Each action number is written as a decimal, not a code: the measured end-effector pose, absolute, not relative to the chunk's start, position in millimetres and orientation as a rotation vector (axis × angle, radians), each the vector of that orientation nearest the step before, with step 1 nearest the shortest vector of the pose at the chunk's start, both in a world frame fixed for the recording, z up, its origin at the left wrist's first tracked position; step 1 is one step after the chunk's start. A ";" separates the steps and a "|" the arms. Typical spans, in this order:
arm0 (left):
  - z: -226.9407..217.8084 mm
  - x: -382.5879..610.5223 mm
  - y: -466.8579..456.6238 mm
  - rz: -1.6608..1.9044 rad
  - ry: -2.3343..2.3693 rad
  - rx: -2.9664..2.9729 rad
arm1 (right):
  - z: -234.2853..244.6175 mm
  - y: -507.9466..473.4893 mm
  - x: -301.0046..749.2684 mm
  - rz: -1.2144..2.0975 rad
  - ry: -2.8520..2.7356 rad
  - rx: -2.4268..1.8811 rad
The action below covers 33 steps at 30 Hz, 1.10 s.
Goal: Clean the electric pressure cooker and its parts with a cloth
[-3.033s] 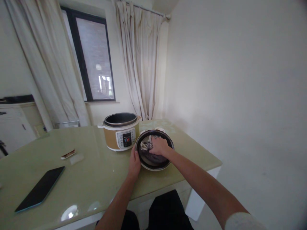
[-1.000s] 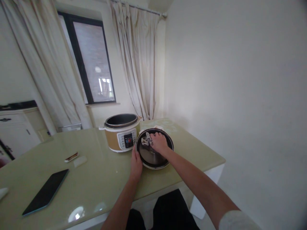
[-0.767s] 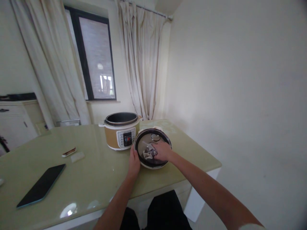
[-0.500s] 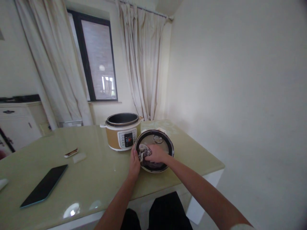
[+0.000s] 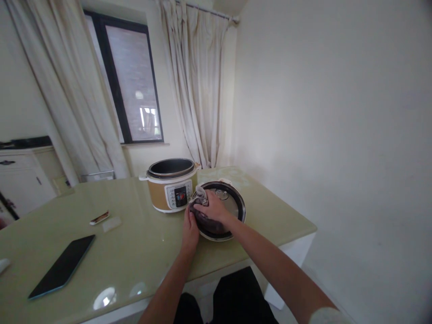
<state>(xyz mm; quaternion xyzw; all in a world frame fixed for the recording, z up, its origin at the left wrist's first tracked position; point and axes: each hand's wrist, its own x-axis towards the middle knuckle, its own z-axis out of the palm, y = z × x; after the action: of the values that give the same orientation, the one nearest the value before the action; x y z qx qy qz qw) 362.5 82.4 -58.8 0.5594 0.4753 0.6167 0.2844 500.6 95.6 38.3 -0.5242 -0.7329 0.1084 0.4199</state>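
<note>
A round cooker lid lies upside down on the pale green table, its metal inner plate facing up. My right hand is closed on a crumpled grey-and-white cloth and presses it onto the lid's left rim. At the lid's left edge, my left hand curls round the rim and holds it. Just behind the lid stands a gold and white electric pressure cooker, open, with its dark inner pot showing.
A dark tablet lies at the table's front left, with a small brown-and-white object and a clear packet farther back. Curtains and a window are behind the table, a white cabinet at left, a bare wall at right.
My right hand has dragged the cloth over the lid, from the far part down the middle and then to the left rim. My left hand has stayed at the lid's left edge.
</note>
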 end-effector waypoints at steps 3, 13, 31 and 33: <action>-60.3 360.9 82.1 1.620 1.327 1.441 | 41.6 77.5 519.7 0.368 -2.003 -1.202; -54.2 342.7 60.3 1.605 1.577 1.719 | 8.8 63.0 624.2 0.361 -1.011 -1.300; 23.5 389.4 43.4 0.644 1.286 2.438 | -31.0 51.8 575.4 1.007 -0.805 -0.822; 24.5 394.0 43.5 0.650 1.267 2.356 | -34.0 55.7 576.7 0.958 -0.821 -0.862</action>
<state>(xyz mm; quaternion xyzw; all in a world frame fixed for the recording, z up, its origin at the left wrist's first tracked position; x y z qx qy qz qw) 394.0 43.5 24.5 0.8396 0.4517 0.2316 0.1931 576.7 55.7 -34.0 -0.3905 -0.3716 0.4337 0.7220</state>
